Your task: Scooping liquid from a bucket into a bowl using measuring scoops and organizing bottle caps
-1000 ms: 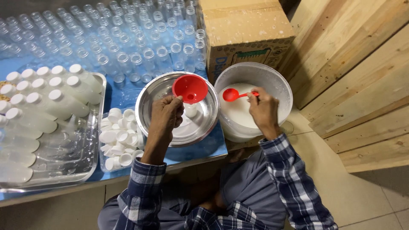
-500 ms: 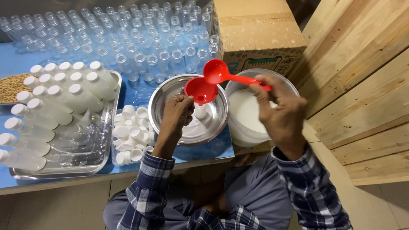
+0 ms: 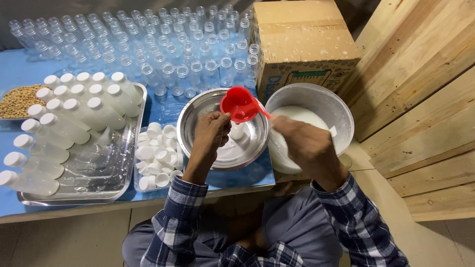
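Red funnel pinched in my left hand, my right hand gripping the ladle handle; I'd tip slowly, centred over it.

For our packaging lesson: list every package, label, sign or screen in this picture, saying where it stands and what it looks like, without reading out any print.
Cardboard box: back right of the blue table, behind the white bowl; brown, rectangular, taped shut, splashed white.
Box label: on the box's front face; green and blue print on brown.
No signs or screens show.
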